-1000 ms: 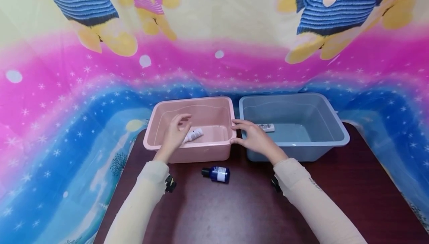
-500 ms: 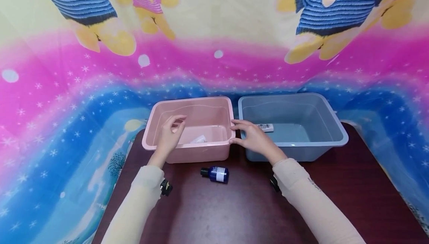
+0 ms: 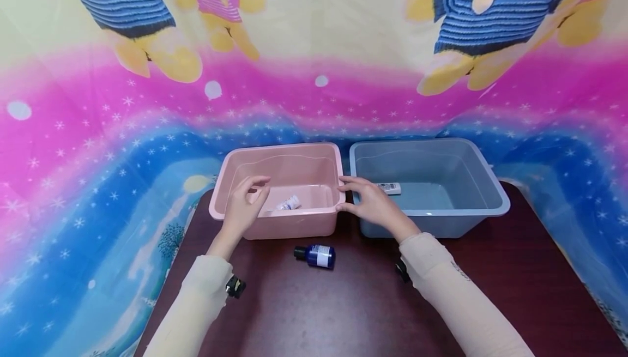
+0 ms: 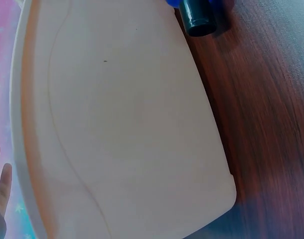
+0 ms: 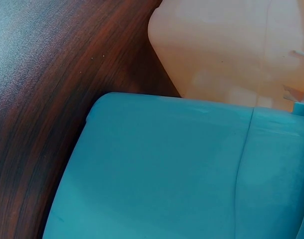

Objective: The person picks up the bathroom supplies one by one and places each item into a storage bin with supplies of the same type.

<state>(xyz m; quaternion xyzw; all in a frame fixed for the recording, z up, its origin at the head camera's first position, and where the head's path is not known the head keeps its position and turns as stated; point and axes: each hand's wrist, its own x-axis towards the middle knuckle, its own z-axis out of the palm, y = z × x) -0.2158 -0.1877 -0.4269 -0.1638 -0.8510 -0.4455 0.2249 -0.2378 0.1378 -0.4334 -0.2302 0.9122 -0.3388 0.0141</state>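
Observation:
In the head view my left hand (image 3: 243, 204) hovers over the left front part of the pink bin (image 3: 294, 225), fingers loosely bent and holding nothing. A small white tube (image 3: 288, 203) lies inside that bin, its lower part hidden by the front rim. My right hand (image 3: 370, 204) touches the pink bin's right rim with fingertips and thumb, the fingers fairly straight. It reaches across the left end of the blue-grey bin (image 3: 432, 225). A white item with dark print (image 3: 390, 188) lies in there, partly covered by my right hand.
A dark blue bottle (image 3: 319, 255) with a black cap and white label lies on its side on the dark wooden table (image 3: 333, 313), before the pink bin. Its cap (image 4: 197, 20) shows in the left wrist view. A printed cloth (image 3: 314, 101) hangs behind the bins.
My left hand has drawn back left and toward me, away from the white tube. The tube has dropped lower in the pink bin. My right hand has stayed at the rim.

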